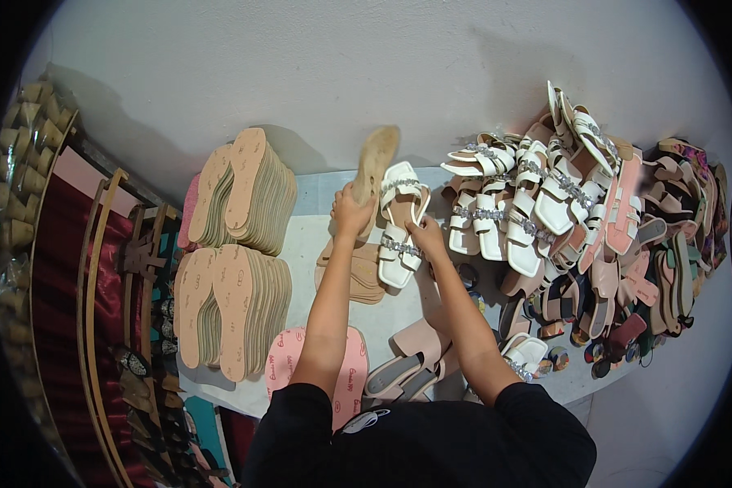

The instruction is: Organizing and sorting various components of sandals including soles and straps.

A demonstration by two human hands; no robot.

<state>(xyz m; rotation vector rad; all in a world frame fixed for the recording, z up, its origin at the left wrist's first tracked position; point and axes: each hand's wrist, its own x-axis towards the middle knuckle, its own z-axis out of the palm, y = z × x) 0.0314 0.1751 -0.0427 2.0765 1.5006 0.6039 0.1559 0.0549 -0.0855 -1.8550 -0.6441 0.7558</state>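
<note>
My left hand (352, 213) is closed around a tan, foot-shaped piece (376, 154) with a few dark marks, held upright toward the wall; I cannot tell whether it is a shoe last or a sole. Close beside it, my right hand (427, 237) grips a pair of white sandals (402, 264) with sparkling silver bands across their straps, one above the other. Beneath my left forearm lie several thin tan insoles (356, 281) in a low pile. Both hands are above the pale table (305, 224).
Tall stacks of tan insoles (260, 191) stand to the left. More white sandals (488, 215) are heaped at right, beside a large pile of mixed sandals (606, 281). Nearer are pink printed sheets (352, 382) and pale sandals (411, 366). Wooden racks (93, 317) line the far left.
</note>
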